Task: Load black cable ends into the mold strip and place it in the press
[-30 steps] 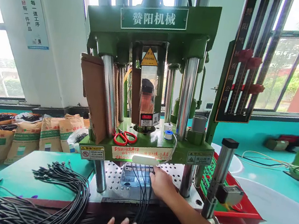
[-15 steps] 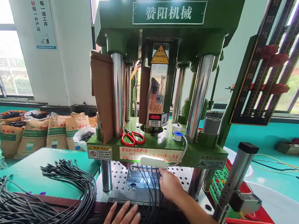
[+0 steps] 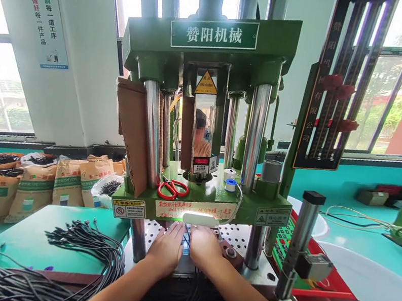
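Note:
Both my hands reach in under the small lit lamp [image 3: 200,219] at the press's lower front. My left hand [image 3: 166,250] lies on the left part of the metal mould plate [image 3: 185,246], its fingers stretched forward and close together. Beside it, on the plate's right part, my right hand [image 3: 204,250] has its fingers curled down; what is under them is hidden. Thin black cables [image 3: 195,285] run from beneath my right hand down towards my lap. A dark strand shows on the plate between the hands.
The green press [image 3: 205,53] stands ahead on steel columns [image 3: 255,134]. Red-handled scissors [image 3: 173,190] and a blue-and-white spool [image 3: 230,185] rest on its ledge. A bundle of black cables [image 3: 92,245] lies left. At right are a red tray [image 3: 339,292] and a metal post [image 3: 298,244].
My left hand has moved forward from the near edge onto the mould plate. My right hand has shifted left over the plate. The view has turned slightly right and tipped up.

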The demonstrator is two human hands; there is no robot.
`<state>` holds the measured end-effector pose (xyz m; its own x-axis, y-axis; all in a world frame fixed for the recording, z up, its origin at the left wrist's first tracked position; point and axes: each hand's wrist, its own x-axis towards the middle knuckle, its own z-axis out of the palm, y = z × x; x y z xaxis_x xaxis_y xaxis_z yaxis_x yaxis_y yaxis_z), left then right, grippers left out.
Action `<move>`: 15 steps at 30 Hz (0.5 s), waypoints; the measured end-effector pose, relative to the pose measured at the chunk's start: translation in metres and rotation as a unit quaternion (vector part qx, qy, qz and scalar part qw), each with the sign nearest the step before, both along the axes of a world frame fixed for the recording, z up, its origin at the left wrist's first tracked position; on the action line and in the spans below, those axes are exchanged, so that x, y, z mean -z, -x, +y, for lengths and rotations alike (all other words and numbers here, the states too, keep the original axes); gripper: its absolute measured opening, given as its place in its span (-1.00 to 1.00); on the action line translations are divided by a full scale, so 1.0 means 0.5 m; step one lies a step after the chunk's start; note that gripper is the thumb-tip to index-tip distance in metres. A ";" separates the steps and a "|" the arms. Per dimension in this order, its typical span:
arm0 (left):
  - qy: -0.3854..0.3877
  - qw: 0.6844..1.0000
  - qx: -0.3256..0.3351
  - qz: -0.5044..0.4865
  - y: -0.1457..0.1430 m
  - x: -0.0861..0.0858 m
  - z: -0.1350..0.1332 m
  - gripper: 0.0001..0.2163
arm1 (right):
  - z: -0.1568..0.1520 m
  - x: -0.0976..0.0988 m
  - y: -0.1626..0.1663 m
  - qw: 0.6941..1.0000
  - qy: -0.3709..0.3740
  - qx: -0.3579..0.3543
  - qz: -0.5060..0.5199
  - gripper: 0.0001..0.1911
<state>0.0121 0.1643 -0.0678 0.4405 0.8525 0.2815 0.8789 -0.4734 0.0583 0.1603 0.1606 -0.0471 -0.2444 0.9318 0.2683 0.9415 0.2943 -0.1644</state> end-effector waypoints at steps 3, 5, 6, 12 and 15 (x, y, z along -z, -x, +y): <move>0.002 1.000 0.004 0.000 0.013 -0.004 -0.003 -0.52 | 0.006 0.000 0.008 1.000 0.006 0.014 -0.017 -0.77; 0.003 1.000 0.001 -0.004 0.017 -0.006 -0.004 -0.50 | 0.009 -0.003 0.012 0.999 0.011 0.021 -0.028 -0.78; 0.005 1.000 -0.001 -0.006 0.017 -0.006 -0.004 -0.49 | 0.011 -0.005 0.014 0.999 0.015 0.024 -0.033 -0.78; 0.016 0.999 0.036 -0.010 0.003 0.000 0.000 -0.38 | 0.018 -0.001 0.021 0.998 0.029 0.031 -0.055 -0.77; 0.021 0.999 0.048 -0.012 0.004 0.005 0.006 -0.37 | 0.019 0.005 0.023 0.997 0.027 0.032 -0.064 -0.79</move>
